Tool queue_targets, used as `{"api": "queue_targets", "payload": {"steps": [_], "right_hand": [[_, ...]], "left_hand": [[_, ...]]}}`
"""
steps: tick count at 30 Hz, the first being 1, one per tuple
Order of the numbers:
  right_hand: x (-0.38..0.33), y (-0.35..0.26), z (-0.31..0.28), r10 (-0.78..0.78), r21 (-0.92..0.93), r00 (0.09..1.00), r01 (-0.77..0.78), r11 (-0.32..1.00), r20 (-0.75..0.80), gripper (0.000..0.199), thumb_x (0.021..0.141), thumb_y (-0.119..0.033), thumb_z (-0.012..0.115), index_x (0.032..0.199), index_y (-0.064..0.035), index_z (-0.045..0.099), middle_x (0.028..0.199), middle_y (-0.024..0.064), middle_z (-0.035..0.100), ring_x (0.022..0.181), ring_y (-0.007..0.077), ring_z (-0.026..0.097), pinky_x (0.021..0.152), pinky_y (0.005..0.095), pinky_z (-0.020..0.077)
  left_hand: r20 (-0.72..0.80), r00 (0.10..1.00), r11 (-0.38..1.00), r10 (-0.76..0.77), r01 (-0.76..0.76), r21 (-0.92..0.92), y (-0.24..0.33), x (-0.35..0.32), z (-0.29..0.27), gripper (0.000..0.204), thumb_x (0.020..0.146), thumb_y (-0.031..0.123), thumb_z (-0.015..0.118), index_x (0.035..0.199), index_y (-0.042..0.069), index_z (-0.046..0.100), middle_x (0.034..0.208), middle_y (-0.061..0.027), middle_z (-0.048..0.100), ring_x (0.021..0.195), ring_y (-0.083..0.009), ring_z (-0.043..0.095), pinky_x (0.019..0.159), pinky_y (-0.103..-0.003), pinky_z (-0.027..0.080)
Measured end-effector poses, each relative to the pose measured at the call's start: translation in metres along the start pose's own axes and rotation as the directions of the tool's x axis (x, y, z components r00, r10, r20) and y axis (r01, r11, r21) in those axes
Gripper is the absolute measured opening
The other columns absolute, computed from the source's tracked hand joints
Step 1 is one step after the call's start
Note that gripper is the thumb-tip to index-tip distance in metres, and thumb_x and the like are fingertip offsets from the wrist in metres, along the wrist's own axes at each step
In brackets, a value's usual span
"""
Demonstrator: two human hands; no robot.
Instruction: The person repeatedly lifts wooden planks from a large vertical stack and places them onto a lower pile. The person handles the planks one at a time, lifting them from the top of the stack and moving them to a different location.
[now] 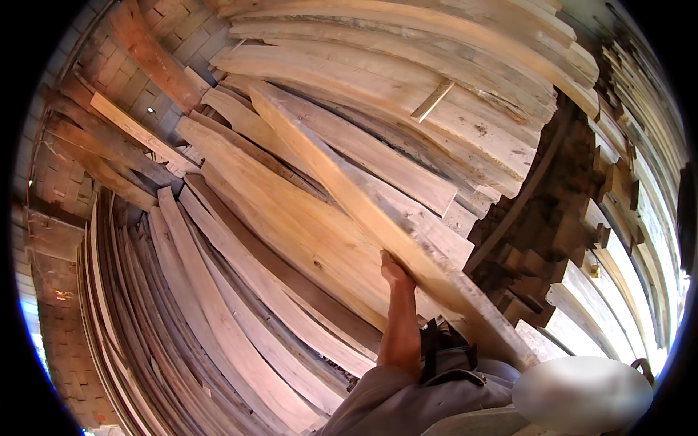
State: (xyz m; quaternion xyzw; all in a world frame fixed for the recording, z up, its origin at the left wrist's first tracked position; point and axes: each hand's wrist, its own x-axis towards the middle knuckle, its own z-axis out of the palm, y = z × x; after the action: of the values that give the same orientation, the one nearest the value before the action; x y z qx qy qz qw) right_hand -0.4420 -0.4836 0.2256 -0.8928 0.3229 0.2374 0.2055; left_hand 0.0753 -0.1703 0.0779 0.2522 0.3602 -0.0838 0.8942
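The tan, rough-edged plank [392, 234], long axis upper left to lower right, is gripped by the left hand [398, 273]; right hand unseen, state indeterminable.

Before you, a long plank [385, 224] slants from far left to near right. Left of the plank lies a wide board [298, 225]; farther left, a row of boards [222, 312]. Right of the plank, a stack of boards [378, 80] bears a short stick [434, 100]. Beyond the plank's far end is a brick wall [190, 40].
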Motion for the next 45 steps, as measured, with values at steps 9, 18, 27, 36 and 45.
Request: {"api": "queue_targets", "payload": {"steps": [9,18,27,36,45], "right_hand": [[-0.015,-0.009,0.001,-0.015,-0.041,0.999,0.014,0.999,-0.037,0.048,0.078,-0.029,0.073,0.114,0.0001,0.06,0.092,0.0211,0.066,0.085,0.0336,0.064,0.072,0.045,0.051],[-0.015,-0.021,0.003,-0.032,-0.066,0.994,0.025,0.997,-0.108,0.041,0.081,-0.022,0.069,0.114,0.0003,0.061,0.095,0.0212,0.065,0.087,0.0365,0.062,0.074,0.0464,0.0492],[0.112,-0.185,-0.028,-0.239,-0.134,0.841,0.199,0.971,-0.485,0.043,0.07,0.002,0.063,0.112,-0.002,0.057,0.107,0.0212,0.063,0.101,0.0423,0.059,0.085,0.0491,0.0492],[0.21,-0.314,0.002,-0.553,0.115,0.775,0.607,0.787,-0.307,0.048,0.069,0.002,0.071,0.116,0.0001,0.061,0.118,0.0198,0.063,0.11,0.0384,0.06,0.096,0.0437,0.0489],[0.327,-0.002,0.119,0.389,0.267,0.821,-0.298,0.916,-0.418,0.032,0.088,-0.022,0.063,0.113,-0.0019,0.061,0.106,0.0172,0.067,0.096,0.0324,0.065,0.086,0.0415,0.0517]], "left_hand": [[0.964,0.265,0.764,-0.014,0.624,-0.161,-0.132,0.073,-0.082,0.067,0.097,0.051,0.042,0.136,-0.003,0.044,0.128,-0.0242,0.055,0.12,-0.0389,0.052,0.108,-0.054,0.035],[0.372,0.865,0.9,-0.337,0.412,-0.144,-0.107,0.101,-0.122,0.074,0.087,0.066,0.037,0.124,0.005,0.057,0.083,-0.0237,0.063,0.062,-0.0395,0.058,0.061,-0.049,0.052],[0.155,0.985,0.988,0.079,-0.056,-0.147,0.116,0.099,0.087,0.054,0.097,0.052,0.04,0.134,0.014,0.051,0.126,-0.0073,0.056,0.107,-0.0235,0.053,0.092,-0.041,0.045],[-0.337,0.744,0.73,0.577,-0.285,0.621,0.197,0.149,-0.103,0.069,0.096,0.043,0.05,0.148,0.0,0.034,0.154,-0.0216,0.033,0.135,-0.0327,0.042,0.114,-0.046,0.028],[0.323,0.643,-0.447,0.695,0.034,0.894,0.071,0.145,-0.041,0.064,0.093,0.037,0.05,0.143,-0.002,0.042,0.152,-0.0249,0.034,0.142,-0.0424,0.028,0.114,-0.053,0.025]]}}
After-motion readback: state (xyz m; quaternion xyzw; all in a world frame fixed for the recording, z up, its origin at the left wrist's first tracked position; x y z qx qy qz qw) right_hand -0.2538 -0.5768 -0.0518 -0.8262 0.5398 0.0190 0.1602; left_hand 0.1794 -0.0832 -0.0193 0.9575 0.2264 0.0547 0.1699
